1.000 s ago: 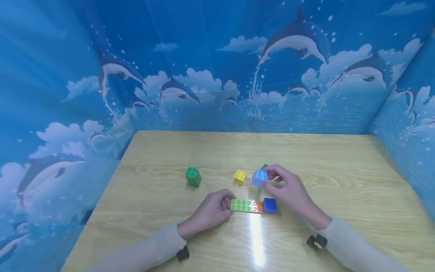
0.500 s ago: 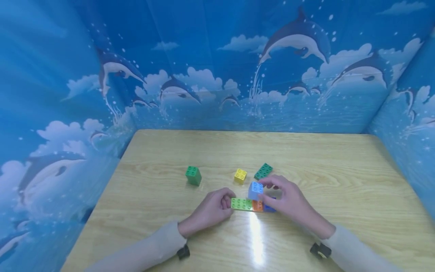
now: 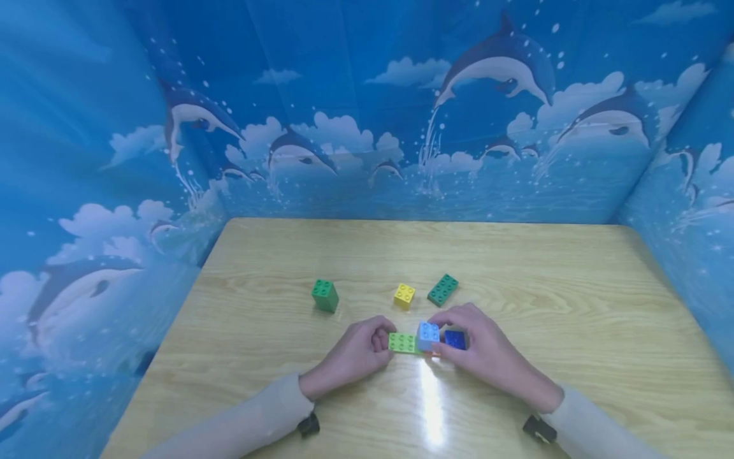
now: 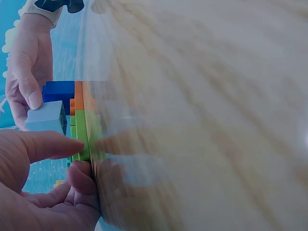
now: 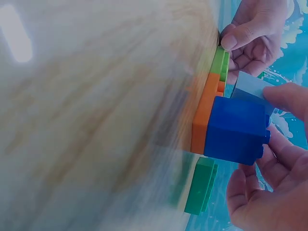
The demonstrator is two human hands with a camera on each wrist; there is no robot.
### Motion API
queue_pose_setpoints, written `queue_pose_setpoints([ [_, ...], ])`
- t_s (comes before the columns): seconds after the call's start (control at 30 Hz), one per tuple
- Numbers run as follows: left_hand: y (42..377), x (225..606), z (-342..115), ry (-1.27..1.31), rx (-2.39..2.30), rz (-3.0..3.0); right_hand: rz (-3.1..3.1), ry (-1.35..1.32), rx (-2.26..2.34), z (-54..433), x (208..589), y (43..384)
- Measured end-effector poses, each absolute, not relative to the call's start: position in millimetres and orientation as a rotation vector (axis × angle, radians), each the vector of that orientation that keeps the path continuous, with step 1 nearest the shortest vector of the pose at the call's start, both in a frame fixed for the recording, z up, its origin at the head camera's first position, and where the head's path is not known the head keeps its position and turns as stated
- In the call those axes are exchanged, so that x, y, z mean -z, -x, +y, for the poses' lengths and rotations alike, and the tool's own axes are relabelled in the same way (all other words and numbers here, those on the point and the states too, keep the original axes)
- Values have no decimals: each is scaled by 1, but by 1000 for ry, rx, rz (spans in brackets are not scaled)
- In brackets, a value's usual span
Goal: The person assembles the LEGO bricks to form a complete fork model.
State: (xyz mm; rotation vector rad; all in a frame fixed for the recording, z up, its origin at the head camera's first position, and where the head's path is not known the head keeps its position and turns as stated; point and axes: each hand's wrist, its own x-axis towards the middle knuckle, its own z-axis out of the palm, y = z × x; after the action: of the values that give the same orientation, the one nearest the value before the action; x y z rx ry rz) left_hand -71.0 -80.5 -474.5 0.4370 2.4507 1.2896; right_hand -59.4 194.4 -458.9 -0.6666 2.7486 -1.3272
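Observation:
My left hand (image 3: 358, 350) pinches the left end of a light green building brick (image 3: 402, 343) that lies flat on the table. An orange brick (image 5: 204, 115) lies end to end with it, and a dark blue brick (image 3: 455, 340) sits on the orange one's right end. Between thumb and fingers, my right hand (image 3: 484, 344) holds a light blue brick (image 3: 428, 336) over the place where green and orange meet. In the left wrist view the light blue brick (image 4: 47, 117) is slightly tilted, its hollow underside facing the studs with a narrow gap.
Behind the hands, a dark green flat brick (image 3: 443, 290), a yellow brick (image 3: 404, 296) and a tall green brick (image 3: 325, 296) stand apart on the wooden table (image 3: 258, 255). A dolphin-printed blue curtain (image 3: 355, 127) rises beyond the table's back and side edges.
My right hand has brought the light blue brick down, toward me and slightly left, over the green and orange bricks. The dark green brick has come into full view. My left hand stays put.

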Motion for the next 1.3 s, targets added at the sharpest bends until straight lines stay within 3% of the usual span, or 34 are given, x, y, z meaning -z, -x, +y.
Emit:
queue_pose_setpoints([
  [1.3, 69, 471, -80, -398, -1285, 2446, 2875, 776, 1067, 185, 453, 57],
])
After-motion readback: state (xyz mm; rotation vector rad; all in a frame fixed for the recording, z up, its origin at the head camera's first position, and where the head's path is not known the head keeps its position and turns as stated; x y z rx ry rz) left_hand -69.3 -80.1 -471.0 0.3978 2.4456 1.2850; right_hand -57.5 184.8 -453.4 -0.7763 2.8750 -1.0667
